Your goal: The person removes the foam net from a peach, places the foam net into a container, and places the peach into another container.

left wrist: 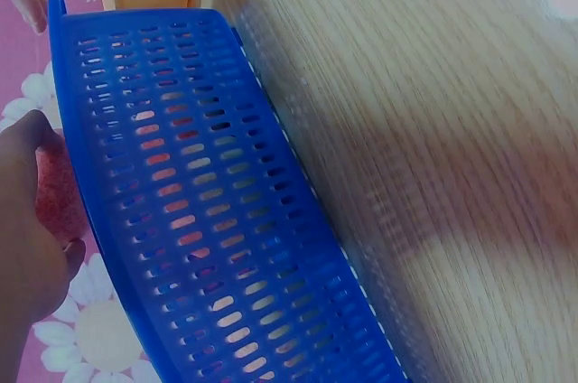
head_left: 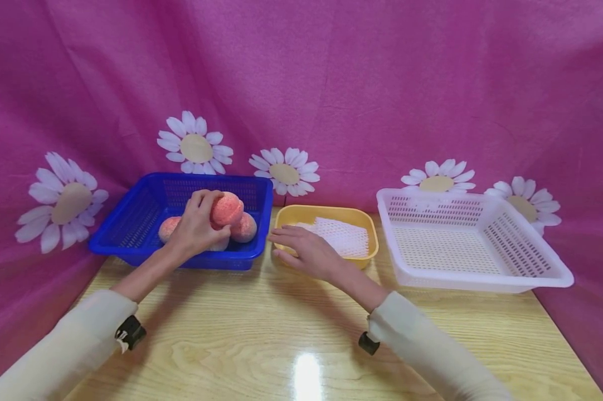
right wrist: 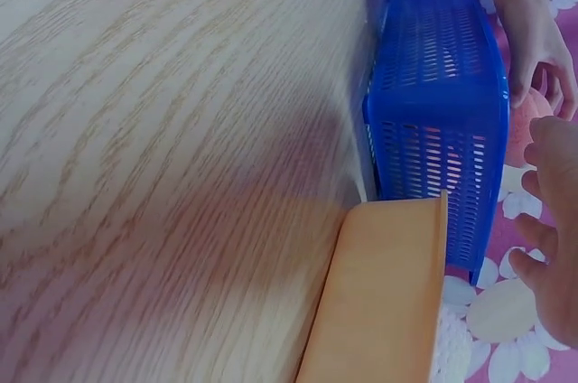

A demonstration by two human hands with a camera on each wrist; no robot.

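My left hand (head_left: 196,225) grips a round, peach-like fruit (head_left: 228,209), pinkish red, with thumb and fingers around its side. That fruit is raised at rim height over the blue basket (head_left: 231,256). Several similar red-and-cream fruits, such as the right-hand one (head_left: 245,228), lie lower in the basket, partly hidden by the hand. Over the near left edge of the yellow tub (head_left: 326,210) hovers my right hand (head_left: 306,250), fingers extended toward the basket and nothing held. White foam net sleeves (head_left: 343,236) lie in the tub.
A white perforated basket (head_left: 447,250) stands on the right of the wooden table (head_left: 231,328), with its bottom showing. Behind everything hangs a magenta cloth (head_left: 331,100) with daisies. The three containers stand in a row along the back.
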